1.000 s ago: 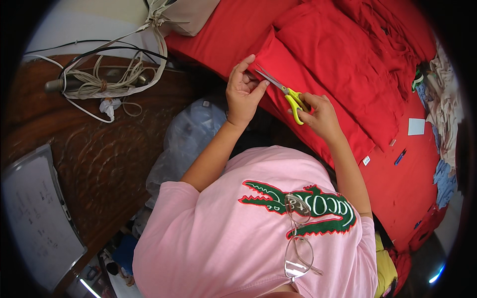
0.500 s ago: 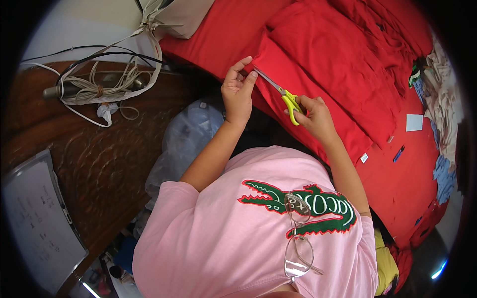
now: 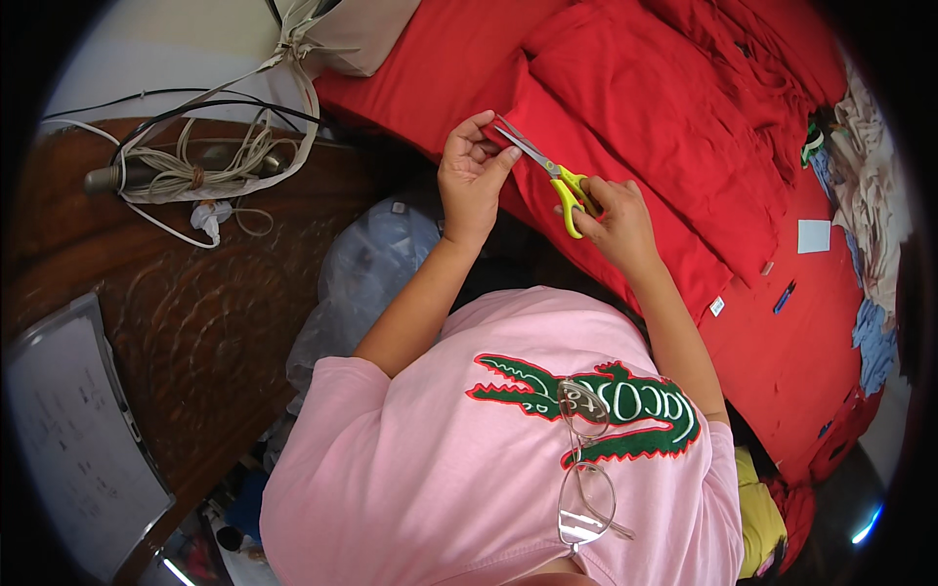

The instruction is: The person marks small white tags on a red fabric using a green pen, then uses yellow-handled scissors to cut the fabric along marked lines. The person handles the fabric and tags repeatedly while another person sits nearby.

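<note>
My right hand (image 3: 622,231) grips a pair of scissors (image 3: 557,174) by the yellow-green handles, finger and thumb in the loops. Their metal blades are parted a little and point up and left toward my left hand. With bent fingers, my left hand (image 3: 471,186) holds the edge of a red cloth (image 3: 625,127) close to the blade tips. Whether a thread lies between the blades is too small to tell. The cloth spreads in loose folds to the right, and a small white tag (image 3: 717,307) shows at its lower edge.
The cloth lies on a red-covered surface (image 3: 752,361) with a white card (image 3: 814,235) and a blue pen (image 3: 784,297). Pale and blue fabrics (image 3: 870,195) are heaped at right. At left, coiled cables (image 3: 220,166) rest on carved wood (image 3: 225,313), near a whiteboard (image 3: 78,420) and clear plastic bag (image 3: 376,254).
The scissor blades have parted; before, they were nearly together. The handles have tilted slightly with my right hand. My left thumb has shifted slightly down and to the right.
</note>
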A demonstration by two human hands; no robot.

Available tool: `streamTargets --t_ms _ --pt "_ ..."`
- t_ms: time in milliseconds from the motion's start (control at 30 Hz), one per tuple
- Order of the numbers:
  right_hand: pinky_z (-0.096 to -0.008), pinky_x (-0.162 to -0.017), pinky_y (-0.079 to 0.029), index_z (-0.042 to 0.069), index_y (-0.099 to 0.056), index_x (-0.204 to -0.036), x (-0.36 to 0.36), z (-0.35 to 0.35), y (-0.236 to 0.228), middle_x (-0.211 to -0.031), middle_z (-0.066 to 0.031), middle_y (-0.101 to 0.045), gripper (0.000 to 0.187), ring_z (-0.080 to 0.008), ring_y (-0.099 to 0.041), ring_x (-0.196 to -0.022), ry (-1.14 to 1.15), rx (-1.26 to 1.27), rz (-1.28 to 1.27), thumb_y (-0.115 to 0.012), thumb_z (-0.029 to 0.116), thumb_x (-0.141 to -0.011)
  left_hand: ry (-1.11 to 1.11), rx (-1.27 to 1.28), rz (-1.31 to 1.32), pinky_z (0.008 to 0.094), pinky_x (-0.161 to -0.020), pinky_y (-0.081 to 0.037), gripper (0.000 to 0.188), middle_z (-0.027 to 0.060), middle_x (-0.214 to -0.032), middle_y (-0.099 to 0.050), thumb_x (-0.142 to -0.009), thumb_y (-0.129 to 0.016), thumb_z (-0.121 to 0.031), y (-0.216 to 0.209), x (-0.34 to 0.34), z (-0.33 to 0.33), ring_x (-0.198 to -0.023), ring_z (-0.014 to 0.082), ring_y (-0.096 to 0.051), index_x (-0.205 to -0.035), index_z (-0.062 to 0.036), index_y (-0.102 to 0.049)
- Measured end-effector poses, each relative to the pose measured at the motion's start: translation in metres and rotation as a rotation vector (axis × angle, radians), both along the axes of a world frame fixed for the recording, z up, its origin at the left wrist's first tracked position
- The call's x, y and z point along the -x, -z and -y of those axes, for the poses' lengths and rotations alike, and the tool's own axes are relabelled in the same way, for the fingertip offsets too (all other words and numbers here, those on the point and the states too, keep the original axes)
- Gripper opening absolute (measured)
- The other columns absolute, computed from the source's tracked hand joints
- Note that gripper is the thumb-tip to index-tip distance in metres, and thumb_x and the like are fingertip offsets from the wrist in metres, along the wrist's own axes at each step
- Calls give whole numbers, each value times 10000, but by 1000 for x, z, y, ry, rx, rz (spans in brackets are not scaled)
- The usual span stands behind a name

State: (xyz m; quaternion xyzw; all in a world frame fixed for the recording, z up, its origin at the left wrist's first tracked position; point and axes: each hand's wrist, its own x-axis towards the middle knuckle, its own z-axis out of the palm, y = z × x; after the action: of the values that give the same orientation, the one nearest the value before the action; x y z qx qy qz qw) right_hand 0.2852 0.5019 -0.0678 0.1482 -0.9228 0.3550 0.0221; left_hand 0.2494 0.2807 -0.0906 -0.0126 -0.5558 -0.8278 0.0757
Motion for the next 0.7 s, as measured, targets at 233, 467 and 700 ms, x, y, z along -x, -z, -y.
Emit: streamTargets --t_ms 233,467,700 --pt "-420 -738 -420 44 -689 -965 -11 -2 10 -718 -127 -634 274 -317 -543 -665 -3 16 65 -807 269 -864 -10 -31 -4 254 -953 -559 538 77 -1274 -627 -913 -722 134 0 -4 1 -1048 111 -635 -1403 -1 -545" --pt "-419 -762 -437 60 -709 -980 -29 -5 13 -736 -99 -642 301 -293 -494 -708 41 2 177 -835 319 -894 18 -39 35 275 -999 -557 570 112 -1309 -628 -909 -721 142 3 -9 -8 -1093 141 -645 -1427 -10 -538" --pt "-409 -818 -434 48 -684 -1024 -52 -29 21 -765 -105 -639 362 -294 -556 -766 43 -38 237 -822 363 -913 101 -72 38 285 -1022 -552 533 122 -1308 -645 -935 -697 139 4 -10 -25 -1138 157 -659 -1422 -22 -554"
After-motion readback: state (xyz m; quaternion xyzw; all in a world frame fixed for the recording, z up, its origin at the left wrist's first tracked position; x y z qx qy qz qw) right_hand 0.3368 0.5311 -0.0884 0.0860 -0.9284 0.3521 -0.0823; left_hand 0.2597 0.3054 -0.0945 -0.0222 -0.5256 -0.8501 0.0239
